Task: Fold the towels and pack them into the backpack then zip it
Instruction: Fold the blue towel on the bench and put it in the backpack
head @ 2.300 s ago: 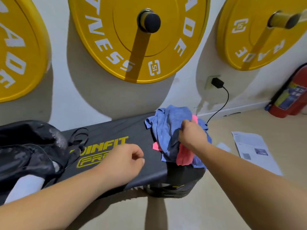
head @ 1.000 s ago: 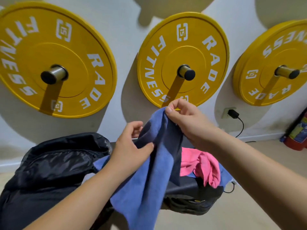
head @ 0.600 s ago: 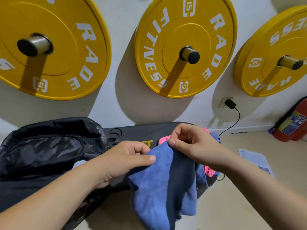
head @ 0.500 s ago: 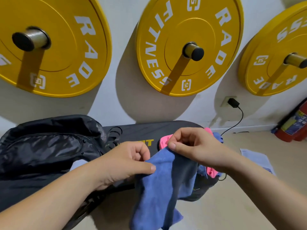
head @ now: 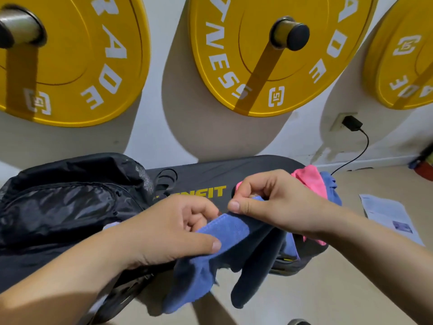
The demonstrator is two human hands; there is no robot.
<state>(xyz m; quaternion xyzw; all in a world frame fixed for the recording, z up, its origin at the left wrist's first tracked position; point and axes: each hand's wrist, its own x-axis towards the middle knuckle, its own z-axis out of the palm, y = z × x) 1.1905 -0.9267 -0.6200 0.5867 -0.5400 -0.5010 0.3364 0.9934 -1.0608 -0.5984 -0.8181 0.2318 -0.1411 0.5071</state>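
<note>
The left hand [head: 173, 233] and right hand [head: 274, 202] are bare, like the forearms [head: 375, 254]; fingernails [head: 216, 245] short.

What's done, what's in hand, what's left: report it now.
Done: nothing plainly finished; the black backpack looks open on the bench, contents hidden. In hand: left hand and right hand pinch the top edge of a blue towel, hanging unfolded. Left: fold it, then the pink towel and the second blue towel beside it, pack all, zip.

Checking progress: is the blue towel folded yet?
Unfolded: the blue towel hangs loose, pinched by left hand and right hand.
</note>
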